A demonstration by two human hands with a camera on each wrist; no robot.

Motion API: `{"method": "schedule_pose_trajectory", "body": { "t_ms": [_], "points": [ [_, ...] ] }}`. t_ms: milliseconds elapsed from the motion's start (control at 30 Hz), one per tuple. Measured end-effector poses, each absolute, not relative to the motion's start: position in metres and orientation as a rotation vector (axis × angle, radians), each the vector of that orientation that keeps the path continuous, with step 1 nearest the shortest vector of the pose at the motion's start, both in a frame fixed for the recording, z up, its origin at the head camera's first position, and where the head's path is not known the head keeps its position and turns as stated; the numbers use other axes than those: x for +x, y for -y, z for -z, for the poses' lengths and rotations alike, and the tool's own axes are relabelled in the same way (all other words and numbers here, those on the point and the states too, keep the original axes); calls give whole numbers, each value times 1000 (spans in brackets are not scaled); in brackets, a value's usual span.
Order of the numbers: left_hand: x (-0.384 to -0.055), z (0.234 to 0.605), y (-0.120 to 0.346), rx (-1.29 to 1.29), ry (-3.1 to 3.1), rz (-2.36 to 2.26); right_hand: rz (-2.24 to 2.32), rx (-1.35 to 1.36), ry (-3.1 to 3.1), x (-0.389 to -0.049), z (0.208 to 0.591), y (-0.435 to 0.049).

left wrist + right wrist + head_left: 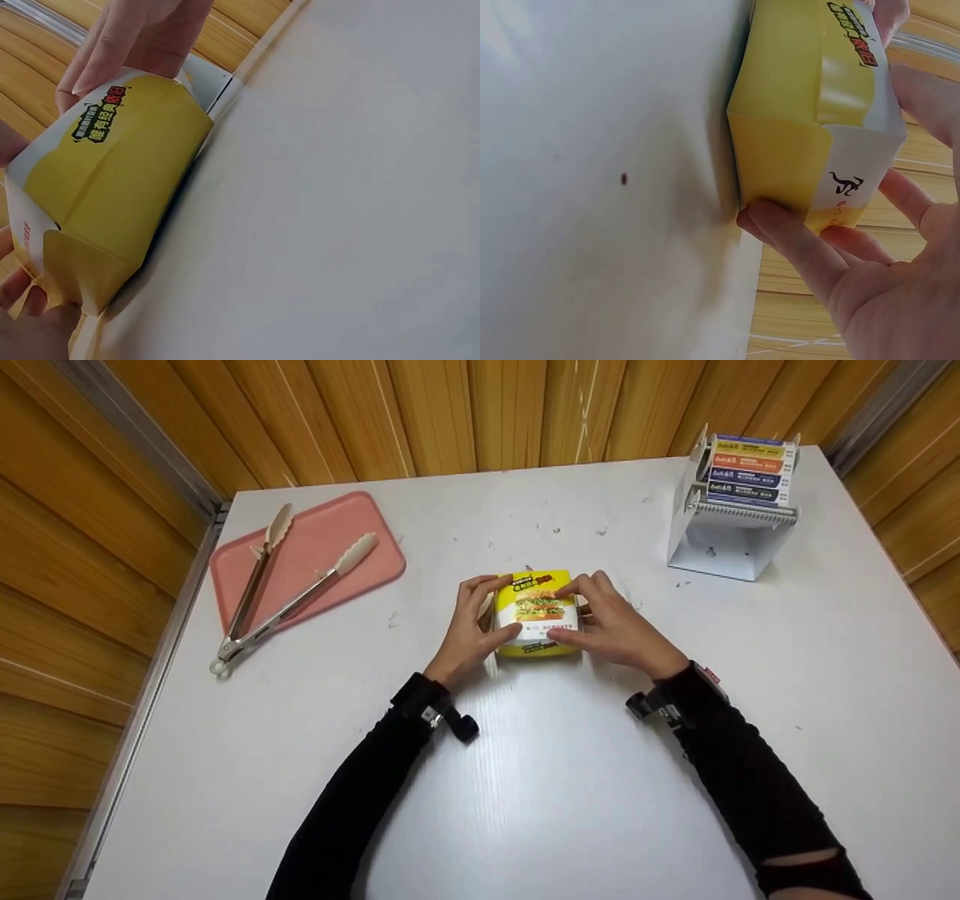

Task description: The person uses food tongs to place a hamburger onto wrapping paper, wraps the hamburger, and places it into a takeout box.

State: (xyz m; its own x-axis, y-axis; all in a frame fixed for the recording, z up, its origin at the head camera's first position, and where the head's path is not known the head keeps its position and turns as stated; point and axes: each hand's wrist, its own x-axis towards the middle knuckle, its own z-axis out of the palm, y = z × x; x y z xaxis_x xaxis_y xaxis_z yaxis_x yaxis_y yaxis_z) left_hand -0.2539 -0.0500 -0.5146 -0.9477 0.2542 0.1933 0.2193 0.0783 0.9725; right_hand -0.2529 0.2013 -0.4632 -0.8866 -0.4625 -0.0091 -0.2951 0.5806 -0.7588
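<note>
A yellow and white cardboard burger box (537, 611) with a burger printed on its lid sits on the white table, its lid down. My left hand (466, 631) holds its left side, thumb at the front edge of the lid and fingers toward the back corner. On the other side my right hand (621, 626) grips it the same way, thumb at the lid's front and index finger on top. In the right wrist view, other fingers (799, 244) lie against the yellow side wall of the box near the table. The left wrist view shows the yellow front wall (127, 180).
At the far left a pink tray (345, 517) lies on the table, with spread metal tongs (289, 607) across it. A white metal stand (731, 536) holding a stack of coloured, labelled boxes (750, 469) is at the back right. Wooden panels (435, 416) border the table behind.
</note>
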Motion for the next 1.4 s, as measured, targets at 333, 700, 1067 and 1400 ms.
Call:
{"method": "schedule_pose_trajectory", "body": {
  "t_ms": [333, 700, 1067, 1400],
  "points": [
    [-250, 499, 58, 471, -2571, -1695, 1153, -586, -2618, -254, 465, -201],
    [-239, 480, 54, 386, -2645, -1505, 1091, -501, -2631, -250, 461, -199],
    [-224, 467, 45, 455, -2850, -1086, 1124, -459, -2619, -248, 461, -195],
    [-226, 472, 42, 459, -2842, -1149, 1117, -476, -2651, -248, 463, -195]
  ]
}}
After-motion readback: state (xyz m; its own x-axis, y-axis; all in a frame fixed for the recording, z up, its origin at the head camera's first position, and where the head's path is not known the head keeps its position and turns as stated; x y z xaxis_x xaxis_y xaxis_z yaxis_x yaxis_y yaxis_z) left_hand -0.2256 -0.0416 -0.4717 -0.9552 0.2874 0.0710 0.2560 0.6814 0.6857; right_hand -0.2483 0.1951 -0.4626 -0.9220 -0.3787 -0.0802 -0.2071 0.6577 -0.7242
